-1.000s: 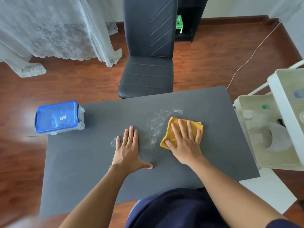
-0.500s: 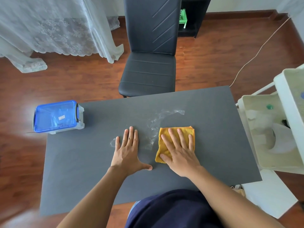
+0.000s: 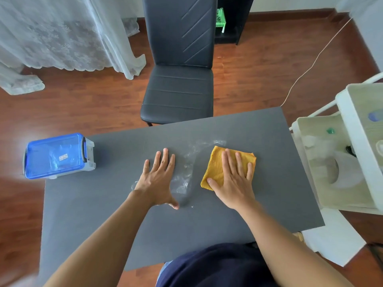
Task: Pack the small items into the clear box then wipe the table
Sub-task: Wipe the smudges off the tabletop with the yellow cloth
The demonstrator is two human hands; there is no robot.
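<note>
With the clear box (image 3: 59,155) lidded at the table's (image 3: 259,129) far left corner, I judge I'm on the wiping step: my right hand (image 3: 233,183) presses flat, fingers spread, on the yellow cloth (image 3: 215,164), my left hand (image 3: 158,179) lies open beside the wet smear (image 3: 186,164), which the next stroke must cross.

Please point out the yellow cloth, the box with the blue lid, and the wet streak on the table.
cloth (image 3: 215,168), head view, on its bare left part.
box (image 3: 55,155), head view, middle of the blue lid.
wet streak (image 3: 186,162), head view, its middle stretch.
</note>
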